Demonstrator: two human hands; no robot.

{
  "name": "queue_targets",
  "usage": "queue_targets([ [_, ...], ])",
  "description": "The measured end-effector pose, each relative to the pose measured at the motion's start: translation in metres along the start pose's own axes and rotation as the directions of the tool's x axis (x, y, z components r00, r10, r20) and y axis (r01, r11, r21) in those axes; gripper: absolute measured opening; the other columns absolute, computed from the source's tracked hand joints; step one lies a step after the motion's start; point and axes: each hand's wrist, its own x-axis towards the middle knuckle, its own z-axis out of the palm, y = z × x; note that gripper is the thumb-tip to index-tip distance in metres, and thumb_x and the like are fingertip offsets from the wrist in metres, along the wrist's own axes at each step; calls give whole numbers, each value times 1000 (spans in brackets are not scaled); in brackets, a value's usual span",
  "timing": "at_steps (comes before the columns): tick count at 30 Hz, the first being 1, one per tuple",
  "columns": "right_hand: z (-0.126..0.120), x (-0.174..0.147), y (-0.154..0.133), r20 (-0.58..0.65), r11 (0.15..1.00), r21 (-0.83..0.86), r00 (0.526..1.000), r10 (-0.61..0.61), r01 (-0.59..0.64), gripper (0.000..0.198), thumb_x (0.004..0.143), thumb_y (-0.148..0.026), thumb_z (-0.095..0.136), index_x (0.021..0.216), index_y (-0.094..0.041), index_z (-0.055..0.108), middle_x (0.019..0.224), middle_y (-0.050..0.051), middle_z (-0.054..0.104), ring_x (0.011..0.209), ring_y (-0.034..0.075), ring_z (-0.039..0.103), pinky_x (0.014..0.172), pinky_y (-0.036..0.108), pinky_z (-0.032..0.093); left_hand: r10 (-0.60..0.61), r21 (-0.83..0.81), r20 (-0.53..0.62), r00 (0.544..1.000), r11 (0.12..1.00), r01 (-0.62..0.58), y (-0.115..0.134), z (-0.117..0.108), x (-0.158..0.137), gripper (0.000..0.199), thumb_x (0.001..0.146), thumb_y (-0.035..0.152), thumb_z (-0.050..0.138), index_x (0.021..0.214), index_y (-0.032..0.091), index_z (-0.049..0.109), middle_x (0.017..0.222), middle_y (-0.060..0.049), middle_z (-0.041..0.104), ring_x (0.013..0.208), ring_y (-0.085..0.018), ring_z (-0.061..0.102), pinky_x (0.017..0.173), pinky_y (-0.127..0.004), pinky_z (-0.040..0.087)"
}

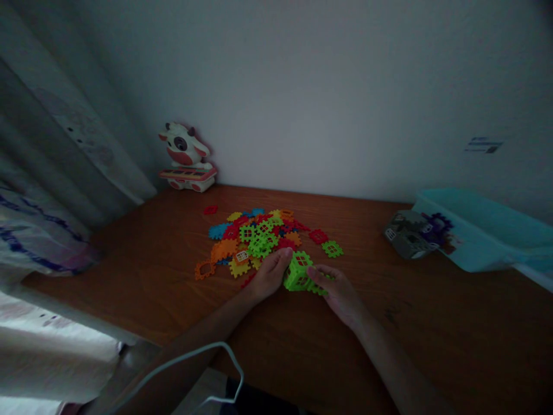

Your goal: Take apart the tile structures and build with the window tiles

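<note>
Between my two hands is a boxy green block structure [298, 271], built from interlocking plastic tiles with window-like openings. My left hand [273, 271] grips its left side, thumb up along the edge. On the other side my right hand [339, 291] pinches a green tile that sticks out at the lower right of the structure. Just beyond, a loose pile of tiles [263, 239] in green, red, orange, yellow and blue lies on the brown table [173, 288]. A single green tile [332, 249] lies right of the pile, beside a red tile [318, 236].
A cow-shaped toy keyboard [188, 164] stands at the back left against the wall. To the right are a pale blue bin [479, 248] and a grey toy piece [408, 235] with purple parts. A white cable [194, 350] loops near my left forearm. Curtains [64, 144] hang at left.
</note>
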Motion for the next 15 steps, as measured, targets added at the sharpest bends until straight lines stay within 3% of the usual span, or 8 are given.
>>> queue_targets([
  [7, 3, -2, -6, 21, 994, 105, 1000, -6, 4, 36, 67, -55, 83, 78, -22, 77, 80, 4, 75, 77, 20, 68, 81, 35, 50, 92, 182, -50, 995, 980, -82, -4, -5, -1, 57, 90, 73, 39, 66, 21, 44, 62, 4, 41, 57, -11, 37, 55, -26, 34],
  [11, 0, -1, -4, -31, 993, 121, 999, -15, 19, 33, 67, -52, 84, 72, -21, 74, 77, 2, 74, 71, 18, 66, 77, 33, 50, 159, 276, -113, 981, 953, -123, -3, -8, -2, 57, 89, 74, 38, 65, 22, 40, 60, 5, 38, 56, -12, 35, 54, -26, 32],
  [15, -1, 0, -5, -106, 993, 109, 994, -32, 44, 36, 65, -55, 84, 73, -21, 74, 71, 2, 72, 69, 19, 67, 73, 33, 51, 154, 233, -37, 987, 962, -142, -3, -12, -2, 50, 91, 68, 43, 74, 21, 47, 64, 4, 46, 59, -12, 42, 57, -25, 37],
])
